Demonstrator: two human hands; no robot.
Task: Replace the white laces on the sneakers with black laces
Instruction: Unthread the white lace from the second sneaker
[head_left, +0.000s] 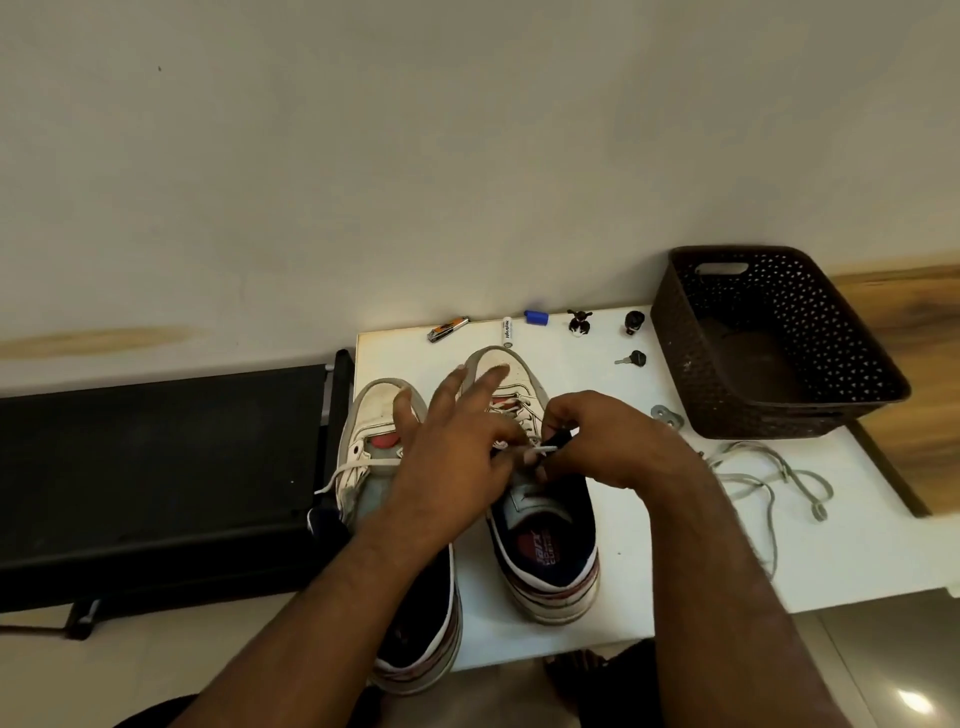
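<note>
Working over the right sneaker (540, 499) on the white counter (649, 545), the right hand (597, 441) pinches a lace end in a closed grip at the upper eyelets, while the left hand (457, 447) pinches near the same spot, its other fingers spread toward the toe. The left sneaker (374, 452) just beside it keeps its white lace (337, 475), and a loose pulled-out lace (769, 478) lies near the brown basket (769, 343). Laces are light, limp and prone to twisting, so I would hold close to the stiff tip to feed each eyelet.
</note>
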